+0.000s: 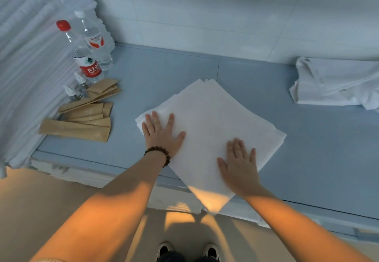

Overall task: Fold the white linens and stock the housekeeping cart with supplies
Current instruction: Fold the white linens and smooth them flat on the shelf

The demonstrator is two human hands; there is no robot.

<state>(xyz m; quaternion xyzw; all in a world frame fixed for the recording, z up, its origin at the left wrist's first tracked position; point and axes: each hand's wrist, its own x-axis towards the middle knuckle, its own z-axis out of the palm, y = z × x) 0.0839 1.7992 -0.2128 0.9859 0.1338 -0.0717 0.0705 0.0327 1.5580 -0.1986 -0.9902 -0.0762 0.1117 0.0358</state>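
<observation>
Blue-grey bench (307,138) ran along a white tiled wall (205,15) and carried everything. Left of the folded linen (209,118) rose a tall stack of white linens (26,67); right of it, well apart, lay a looser, rumpled linen (336,83). The folded linen sat mid-bench, turned cornerwise, its near corner hanging past the bench's front edge. Both palms lay flat on its near half, left hand (162,134) and right hand (240,165), fingers straight, grip released, holding nothing. Further left of the folded linen stood two water bottles (86,60), with brown paper packets (82,122) and small spray bottles (73,91) beside them.

The likeliest trouble was the overhang: a smoothing push toward the body could have dragged the linen off the edge. Its far corner already showed fanned layers, so uneven pressure might have skewed the fold. A wide leftward sweep risked scattering the packets.
</observation>
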